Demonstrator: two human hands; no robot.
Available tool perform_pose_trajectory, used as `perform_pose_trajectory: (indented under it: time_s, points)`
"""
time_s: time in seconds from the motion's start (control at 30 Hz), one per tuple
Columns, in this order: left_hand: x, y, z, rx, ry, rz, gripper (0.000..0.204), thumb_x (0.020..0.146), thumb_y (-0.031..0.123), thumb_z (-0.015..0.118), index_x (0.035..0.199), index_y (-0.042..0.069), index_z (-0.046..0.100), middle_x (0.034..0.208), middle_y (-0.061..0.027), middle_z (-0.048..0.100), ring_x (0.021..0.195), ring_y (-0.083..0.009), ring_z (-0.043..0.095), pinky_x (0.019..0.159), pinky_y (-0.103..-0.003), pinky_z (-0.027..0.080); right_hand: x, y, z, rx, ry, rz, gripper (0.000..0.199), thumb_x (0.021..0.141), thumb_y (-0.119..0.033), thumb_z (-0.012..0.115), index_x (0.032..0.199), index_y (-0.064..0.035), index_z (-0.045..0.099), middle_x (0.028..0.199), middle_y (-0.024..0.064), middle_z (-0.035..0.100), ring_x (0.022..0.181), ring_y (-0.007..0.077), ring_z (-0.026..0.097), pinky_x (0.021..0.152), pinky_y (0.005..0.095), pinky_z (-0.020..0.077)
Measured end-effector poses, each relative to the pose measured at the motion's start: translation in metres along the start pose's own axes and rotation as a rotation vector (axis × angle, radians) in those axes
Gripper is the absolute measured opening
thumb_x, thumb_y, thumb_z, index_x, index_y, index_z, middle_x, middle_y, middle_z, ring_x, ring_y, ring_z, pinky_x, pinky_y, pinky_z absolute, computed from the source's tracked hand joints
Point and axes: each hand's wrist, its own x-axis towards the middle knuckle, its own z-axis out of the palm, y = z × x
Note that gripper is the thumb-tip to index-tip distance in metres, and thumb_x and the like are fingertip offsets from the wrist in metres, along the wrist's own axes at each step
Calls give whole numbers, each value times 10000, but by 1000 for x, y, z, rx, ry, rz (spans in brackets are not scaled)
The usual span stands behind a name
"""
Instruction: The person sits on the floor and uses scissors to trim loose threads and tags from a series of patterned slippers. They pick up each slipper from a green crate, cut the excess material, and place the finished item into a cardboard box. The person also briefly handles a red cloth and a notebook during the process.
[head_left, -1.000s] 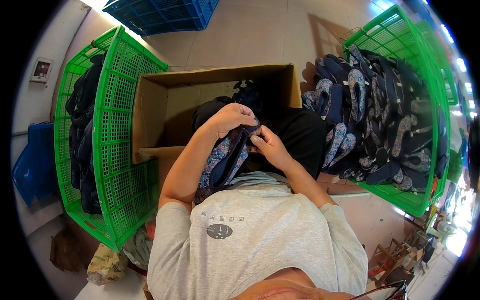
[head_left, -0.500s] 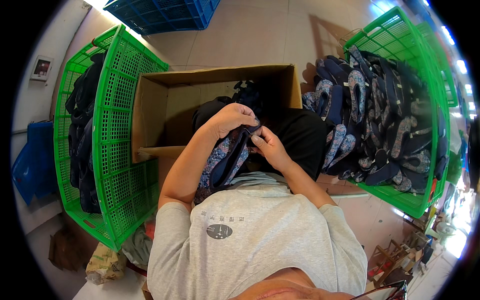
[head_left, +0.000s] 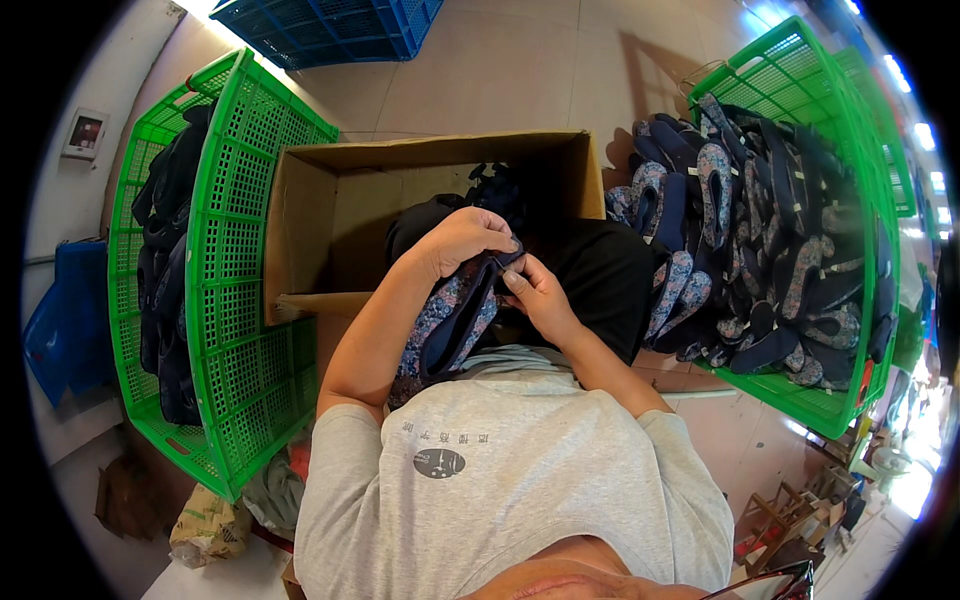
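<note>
A floral and navy fabric shoe upper [head_left: 428,318] hangs in front of my chest, its long navy-lined opening towards me. My left hand [head_left: 468,238] pinches its upper end between thumb and fingertips. Close by on the right, my right hand [head_left: 540,297] pinches the edge of the same end with thumb and forefinger. The fingertips of both hands almost meet there. Whether something small sits between them is hidden. The lower part of the upper rests against my grey shirt [head_left: 540,450].
Beyond my hands stands an open cardboard box [head_left: 300,215] with dark pieces inside. A green crate [head_left: 235,270] of dark pieces is at left. At right, another green crate [head_left: 785,60] holds heaped floral and navy uppers [head_left: 715,190]. A blue crate [head_left: 330,30] stands at the far side.
Hardly anything differs. Both hands keep their pinch on the shoe upper, with only a very slight shift of the fingertips and of the whole view.
</note>
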Motion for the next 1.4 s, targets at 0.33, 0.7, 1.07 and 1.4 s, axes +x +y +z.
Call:
perform_pose_trajectory:
  time_s: [0.33,0.7,1.07,1.4]
  points:
    - [13,-10,2,-110,136,20,135,895,124,654,919,-5,685,817,-37,638,748,-119,570,751,-256,472,1,-5,3,77,102,31,198,1018,-333,559,962,-144,542,900,-72,548,725,9,453,627,155,387]
    - [-26,-7,9,10,404,219,349,999,159,514,1267,-48,595,1128,-140,686,1029,-176,650,909,-290,503,-1,-14,-4,137,10,97,198,1035,-286,537,972,-100,513,878,-29,535,768,24,501,696,174,463]
    - [-69,-46,45,439,790,496,181,782,41,717,925,22,607,790,-91,645,726,-198,646,691,-315,521,5,-20,-18,-128,-160,-53,195,1020,-257,561,1062,-67,548,833,-14,551,714,44,501,639,192,424]
    - [-66,-48,52,691,901,633,155,755,48,733,832,41,599,762,-107,617,692,-272,618,637,-375,497,10,-38,-24,-628,-142,-147,275,972,-298,596,1048,-35,576,883,114,686,819,220,664,751,334,506]
